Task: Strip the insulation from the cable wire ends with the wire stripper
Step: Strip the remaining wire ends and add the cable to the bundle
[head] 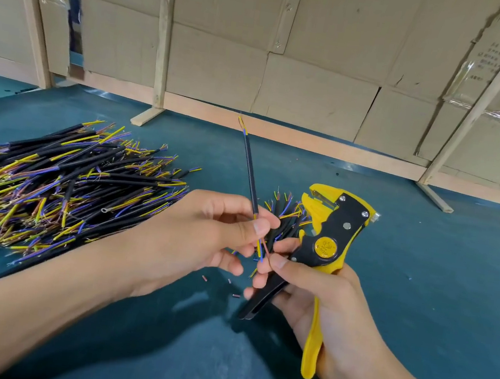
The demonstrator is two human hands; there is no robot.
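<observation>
The black cable (252, 176) stands nearly upright above the teal surface (422, 278), pinched near its lower end by the left hand (204, 231), whose fingers (261, 228) clamp the jacket. Right of the cable, the right hand (322, 302) wraps the yellow-and-black wire stripper (329, 232), its thumb and forefinger nipping a thin reddish wire (265, 251) below the cable. Left of the cable sprawls a big pile of cut cables (59, 188); cardboard panels (294, 51) stand behind.
</observation>
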